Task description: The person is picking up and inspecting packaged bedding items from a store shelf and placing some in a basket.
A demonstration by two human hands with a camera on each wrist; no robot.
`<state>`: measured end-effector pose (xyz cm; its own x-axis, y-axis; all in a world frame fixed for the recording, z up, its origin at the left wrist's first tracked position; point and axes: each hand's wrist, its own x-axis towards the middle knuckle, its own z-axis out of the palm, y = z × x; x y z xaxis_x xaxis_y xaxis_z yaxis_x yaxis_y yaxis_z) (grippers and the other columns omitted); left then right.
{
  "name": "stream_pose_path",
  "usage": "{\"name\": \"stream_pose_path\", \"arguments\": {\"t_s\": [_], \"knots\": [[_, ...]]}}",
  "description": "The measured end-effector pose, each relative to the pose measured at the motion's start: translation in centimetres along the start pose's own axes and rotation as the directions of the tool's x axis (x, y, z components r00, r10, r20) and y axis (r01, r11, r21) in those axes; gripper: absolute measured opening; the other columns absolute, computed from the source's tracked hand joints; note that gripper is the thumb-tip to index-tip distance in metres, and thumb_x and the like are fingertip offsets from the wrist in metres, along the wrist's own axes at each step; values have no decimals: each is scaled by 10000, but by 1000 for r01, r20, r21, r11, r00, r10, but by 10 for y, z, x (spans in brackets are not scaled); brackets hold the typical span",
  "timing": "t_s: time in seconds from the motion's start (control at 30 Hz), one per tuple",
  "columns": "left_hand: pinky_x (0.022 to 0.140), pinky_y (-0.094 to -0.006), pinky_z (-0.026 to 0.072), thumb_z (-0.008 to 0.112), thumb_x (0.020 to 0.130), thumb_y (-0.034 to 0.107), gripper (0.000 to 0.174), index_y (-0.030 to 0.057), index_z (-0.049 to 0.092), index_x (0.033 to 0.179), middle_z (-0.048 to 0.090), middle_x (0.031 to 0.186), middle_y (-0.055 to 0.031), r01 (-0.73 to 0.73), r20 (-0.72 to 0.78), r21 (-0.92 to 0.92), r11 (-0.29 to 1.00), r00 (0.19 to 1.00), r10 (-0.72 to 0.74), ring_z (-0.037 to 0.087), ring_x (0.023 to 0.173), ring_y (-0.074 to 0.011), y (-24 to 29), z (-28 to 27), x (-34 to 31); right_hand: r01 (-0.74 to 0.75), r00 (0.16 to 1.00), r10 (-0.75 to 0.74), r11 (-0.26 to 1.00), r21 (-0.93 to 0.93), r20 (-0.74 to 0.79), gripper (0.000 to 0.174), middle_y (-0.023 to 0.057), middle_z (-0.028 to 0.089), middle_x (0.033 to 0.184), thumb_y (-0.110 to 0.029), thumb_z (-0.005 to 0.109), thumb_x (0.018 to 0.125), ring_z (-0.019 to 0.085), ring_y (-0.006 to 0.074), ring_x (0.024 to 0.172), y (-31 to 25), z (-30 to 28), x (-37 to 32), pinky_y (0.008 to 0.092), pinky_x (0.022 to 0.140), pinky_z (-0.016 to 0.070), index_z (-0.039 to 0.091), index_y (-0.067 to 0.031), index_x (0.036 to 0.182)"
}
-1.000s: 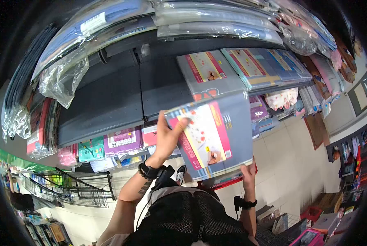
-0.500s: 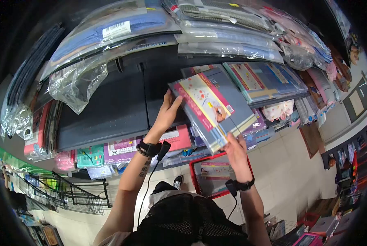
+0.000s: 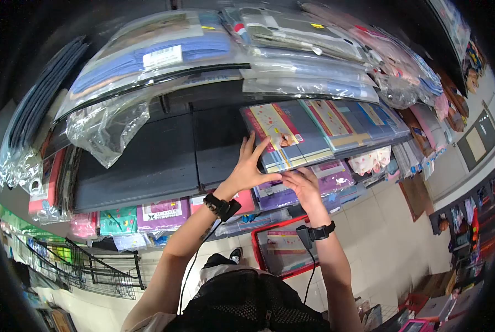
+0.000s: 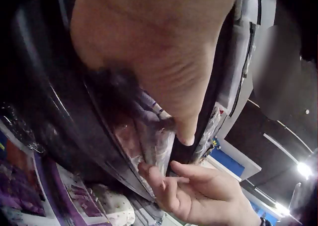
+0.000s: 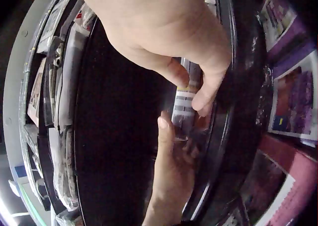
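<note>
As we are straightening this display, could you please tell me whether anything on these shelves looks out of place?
Yes: a crumpled clear plastic bag hangs loose at upper left, drooping over the dark shelf, while the flat packs around it lie neatly. The grey pack looks squarely stacked.

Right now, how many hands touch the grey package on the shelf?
2. The left hand presses flat on the grey package at its left end; the right hand touches its front edge.

A black mesh top (image 3: pixel 247 304) covers the torso, with bare arms above it. Black straps (image 3: pixel 218 206) with camera blocks (image 3: pixel 228 209) ring the wrists behind the left hand (image 3: pixel 247 169) and right hand (image 3: pixel 304 187), each trailing a thin black cable (image 3: pixel 195 260) toward the mesh top. A dark tattoo (image 3: pixel 206 235) marks the left forearm.
</note>
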<state>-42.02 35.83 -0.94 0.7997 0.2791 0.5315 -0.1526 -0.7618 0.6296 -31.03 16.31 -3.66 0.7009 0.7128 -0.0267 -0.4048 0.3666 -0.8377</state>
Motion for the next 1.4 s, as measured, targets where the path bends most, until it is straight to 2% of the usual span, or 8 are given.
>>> {"name": "stream_pose_path", "arguments": {"t_s": [0.63,0.73,0.77,0.97,1.13,1.2,1.33,1.4], "knots": [[989,-475,443,733,791,420,770,58,397,1382,177,1474,-360,36,-30,231,972,999,-30,368,1283,-528,14,33,15,-612,651,496,791,-10,-575,346,127,667,923,-202,638,845,684,248,765,222,-245,-230,350,620,569,557,7,1108],[962,-472,461,730,796,429,762,70,403,1383,212,1466,-356,34,-69,238,971,997,-18,404,1260,-520,11,36,14,-573,689,363,803,-165,-627,204,110,662,780,-145,635,812,674,235,671,250,-263,-246,304,542,555,635,1,953],[959,-469,460,722,804,433,742,74,414,1376,221,1462,-358,-10,-80,258,966,996,31,403,1258,-524,6,38,14,-470,854,148,632,-616,-499,153,104,656,755,-124,606,798,671,222,677,320,-328,-258,307,538,551,653,12,849],[950,-464,465,718,813,425,709,72,430,1356,261,1446,-356,22,-83,274,961,997,1,433,1247,-494,10,41,16,-627,497,159,745,-226,-853,614,175,556,956,-80,783,664,625,252,690,275,-255,-249,360,499,550,354,-11,1098],[948,-466,471,737,789,432,758,50,411,1357,271,1452,-335,63,-85,302,951,996,-39,444,1240,-489,13,42,15,-643,601,12,601,-474,-800,743,200,512,1054,-75,821,639,621,269,728,337,-306,-253,352,496,550,261,-37,1126],[958,-466,464,764,749,462,868,1,362,1364,267,1451,-335,56,-99,309,949,995,-26,423,1263,-483,10,42,16,-524,343,347,842,129,-873,776,205,513,1076,-92,847,623,624,264,755,270,-256,-236,349,514,554,281,-19,1150],[991,-459,434,776,730,471,954,-57,295,1363,242,1440,-346,-13,-161,337,941,984,71,365,1305,-473,4,43,14,-658,318,210,751,-56,-924,633,155,579,938,-107,852,622,626,233,706,273,-255,-237,327,504,528,419,8,1070],[1029,-460,385,763,754,433,898,-60,310,1351,250,1438,-340,4,-187,298,955,981,54,341,1318,-468,10,40,13,-573,507,145,793,-207,-849,439,70,592,734,-138,852,633,616,195,634,286,-273,-241,303,480,482,537,2,904]]}}
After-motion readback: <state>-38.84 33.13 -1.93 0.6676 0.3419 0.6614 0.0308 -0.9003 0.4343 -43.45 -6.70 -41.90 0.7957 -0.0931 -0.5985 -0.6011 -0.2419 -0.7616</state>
